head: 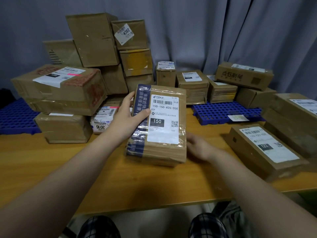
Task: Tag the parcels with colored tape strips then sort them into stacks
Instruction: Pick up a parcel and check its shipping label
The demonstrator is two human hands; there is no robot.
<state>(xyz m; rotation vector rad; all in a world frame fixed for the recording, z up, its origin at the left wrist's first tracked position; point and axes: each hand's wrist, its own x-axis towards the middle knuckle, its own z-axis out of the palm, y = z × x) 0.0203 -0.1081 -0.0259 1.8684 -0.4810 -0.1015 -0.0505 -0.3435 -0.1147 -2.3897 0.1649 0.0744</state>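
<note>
Clasping one parcel [164, 121]: one left grip [127, 117]

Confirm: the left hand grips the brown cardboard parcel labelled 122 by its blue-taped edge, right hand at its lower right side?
Wrong label: in the head view the brown cardboard parcel gripped by the left hand reads 150, not 122. The blue-taped edge and the right hand at its lower right side stand.

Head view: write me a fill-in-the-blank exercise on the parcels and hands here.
The centre parcel, gripped by the left hand, shows the large number ____. The flat parcel right of the right hand is numbered ____. The perforated mats on the table are coloured ____. The tape strip on the big left box is coloured ____.
Missing words: 150; 122; blue; pink.
</note>
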